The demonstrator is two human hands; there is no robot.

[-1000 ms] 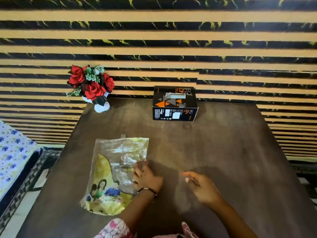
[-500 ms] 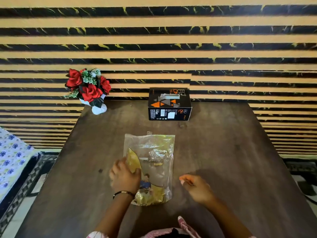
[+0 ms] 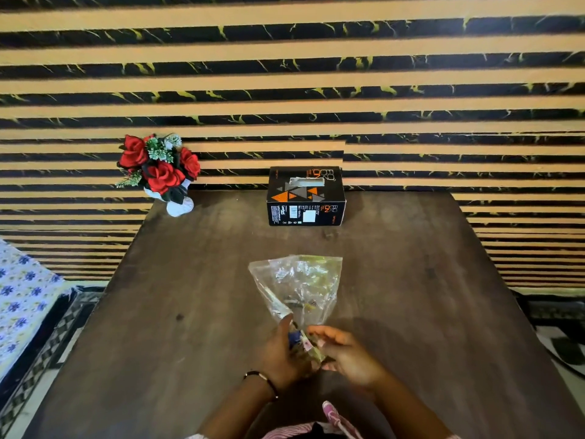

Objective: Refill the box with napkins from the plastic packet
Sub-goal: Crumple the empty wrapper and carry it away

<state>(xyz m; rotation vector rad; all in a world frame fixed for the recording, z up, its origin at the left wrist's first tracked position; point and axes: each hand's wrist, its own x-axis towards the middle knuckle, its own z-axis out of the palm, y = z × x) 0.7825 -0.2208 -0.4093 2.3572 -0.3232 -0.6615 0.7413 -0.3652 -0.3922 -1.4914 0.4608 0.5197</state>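
Both hands grasp the near end of the plastic packet over the table

Near edge: left hand, with a bangle on its wrist, and right hand pinch the packet's bunched printed end, fingers curled round it; the clear far end fans open above the tabletop. Contents of the packet cannot be made out through the glare. Far centre: the box, black with orange triangles, stands at the table's far edge; its top slot is open, interior not discernible. Far left: a flower pot of red roses
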